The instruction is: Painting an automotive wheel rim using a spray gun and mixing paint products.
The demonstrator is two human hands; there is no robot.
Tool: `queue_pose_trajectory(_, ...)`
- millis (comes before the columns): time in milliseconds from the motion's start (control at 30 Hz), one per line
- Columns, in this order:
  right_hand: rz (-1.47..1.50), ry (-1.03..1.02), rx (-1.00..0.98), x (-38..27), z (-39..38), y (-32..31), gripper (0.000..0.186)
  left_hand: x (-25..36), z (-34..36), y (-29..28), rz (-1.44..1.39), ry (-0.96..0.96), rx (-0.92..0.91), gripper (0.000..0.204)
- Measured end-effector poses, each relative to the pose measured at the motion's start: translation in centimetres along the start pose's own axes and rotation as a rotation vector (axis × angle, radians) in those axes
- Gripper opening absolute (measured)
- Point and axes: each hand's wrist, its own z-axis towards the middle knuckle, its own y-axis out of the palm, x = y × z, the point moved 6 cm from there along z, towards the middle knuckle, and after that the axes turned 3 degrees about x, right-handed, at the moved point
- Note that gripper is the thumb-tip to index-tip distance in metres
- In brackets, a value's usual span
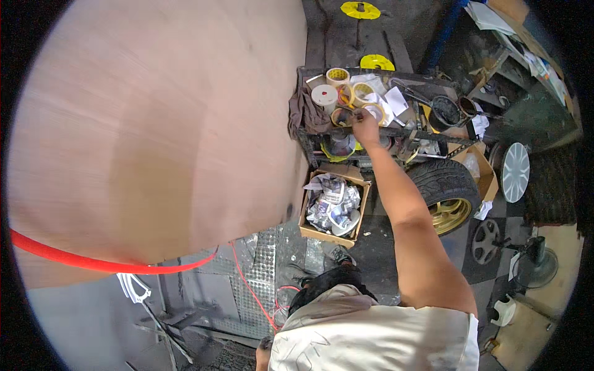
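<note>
My right arm reaches to a black cart [433,139], where my right hand [365,128] has its fingers closed among tape rolls [362,91]; what they grip is too small to make out. Beside it are a white round container [324,94], a brown cloth [304,112], white paper [396,102] and a black bucket [444,110]. My left hand [263,357] is at the lower edge beside my body, near a dark object I cannot make out, its fingers mostly hidden.
A large beige panel [148,123] fills the left, with a red hose [111,266] below it. A box of crumpled paper [331,204], a gold-rimmed tyre [436,179], wheel covers [515,172] and a dark stand [536,263] are on the right and below the cart.
</note>
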Motion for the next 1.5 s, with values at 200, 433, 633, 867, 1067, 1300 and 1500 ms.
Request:
queue_pose_trajectory(200, -0.169, 0.179, 0.222, 1.0, 4.0, -1.7, 0.034, -1.8, -2.7, 4.4, 0.103, -0.107, -0.080, 0.040)
queue_pose_trajectory(433, -0.192, -0.004, -0.216, -3.1, 1.5, 6.9, 0.043, -2.7, -5.3, 5.7, 0.074, -0.137, -0.086, 0.040)
queue_pose_trajectory(633, 0.029, -0.098, -0.100, -11.5, -2.3, 9.9, 0.035, -0.7, -7.4, 2.4, 0.159, -0.119, -0.003, 0.036)
queue_pose_trajectory(867, 0.513, -0.193, -0.233, -15.1, -12.3, 8.5, 0.033, 8.8, -6.8, 4.2, -0.184, 0.140, 0.098, 0.039)
queue_pose_trajectory(1067, 0.414, -0.018, 0.071, -8.3, -7.6, 10.4, 0.030, 9.2, -8.2, 6.2, -0.040, 0.069, -0.071, 0.041)
queue_pose_trajectory(1300, 0.372, -0.331, -0.165, -15.3, -14.2, 1.9, 0.019, 8.9, -9.5, 4.2, 0.026, 0.042, -0.029, 0.042)
queue_pose_trajectory(1500, 0.682, -0.668, -0.817, -25.0, -40.5, -2.0, 0.014, 20.2, -7.6, 2.0, -0.113, 0.464, 0.156, 0.062)
